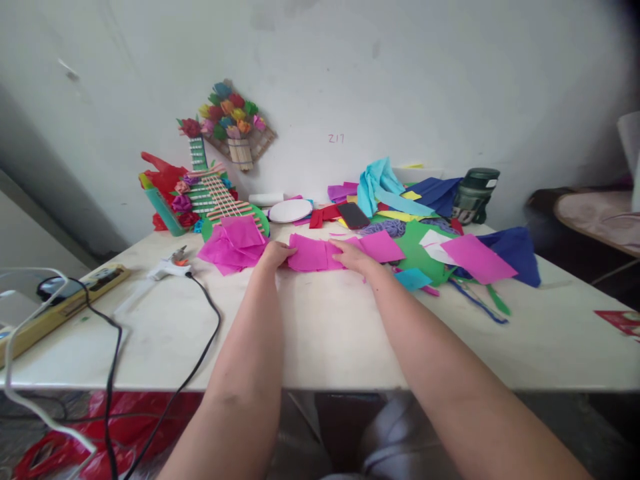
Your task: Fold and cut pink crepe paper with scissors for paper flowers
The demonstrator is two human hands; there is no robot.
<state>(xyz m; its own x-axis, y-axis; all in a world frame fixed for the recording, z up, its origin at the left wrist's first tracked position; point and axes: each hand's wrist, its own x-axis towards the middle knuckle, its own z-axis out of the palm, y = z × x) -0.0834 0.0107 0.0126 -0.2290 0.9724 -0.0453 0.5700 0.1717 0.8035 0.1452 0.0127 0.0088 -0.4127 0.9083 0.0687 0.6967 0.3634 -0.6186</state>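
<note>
Pink paper [307, 255] lies across the middle of the table in overlapping square pieces. At its left end my left hand [277, 255] grips the edge, thumb on top. My right hand [354, 256] holds the paper farther right, thumb and forefinger pressed to it; its other fingers are partly hidden. Beyond this hand another pink piece [384, 247] sticks out. Just left of my left hand rests a loose pile of pink paper squares [233, 247]. More pink paper [479, 257] lies at the right, on top of green paper [425, 250].
A glue gun [173, 265] with a black cord and a power strip [107, 277] are at the left. Behind stand a stick-built guitar craft [215, 193] and a glue bottle [165, 210]. A phone [353, 215], crumpled blue paper [377, 183] and a dark bottle [477, 195] are at the back.
</note>
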